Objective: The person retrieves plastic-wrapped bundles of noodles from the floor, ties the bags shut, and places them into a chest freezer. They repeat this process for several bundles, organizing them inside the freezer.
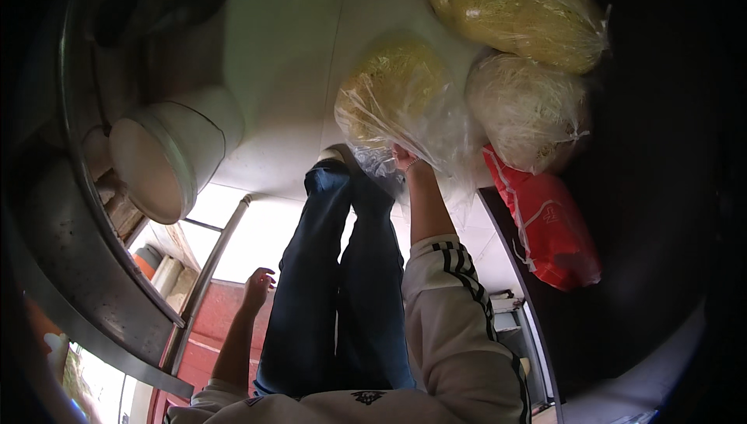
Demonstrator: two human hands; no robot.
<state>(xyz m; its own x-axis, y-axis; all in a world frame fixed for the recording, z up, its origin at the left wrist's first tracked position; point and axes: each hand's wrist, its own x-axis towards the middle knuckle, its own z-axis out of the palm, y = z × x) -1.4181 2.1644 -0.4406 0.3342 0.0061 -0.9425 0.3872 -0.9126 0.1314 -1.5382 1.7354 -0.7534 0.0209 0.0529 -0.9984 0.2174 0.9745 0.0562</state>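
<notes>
My right hand is closed on the gathered end of a clear plastic bag, just in front of my feet. Inside the bag is a bulky mass of yellowish, strand-like food whose exact kind I cannot make out. The bag's loose film spreads to the right of my wrist. My left hand hangs beside my left leg, holding nothing, its fingers apart and slightly bent.
More filled bags, one yellowish and one pale, lie at the right by a red package. A white bucket with a lid stands left, by a metal counter edge. Light tiles cover the floor.
</notes>
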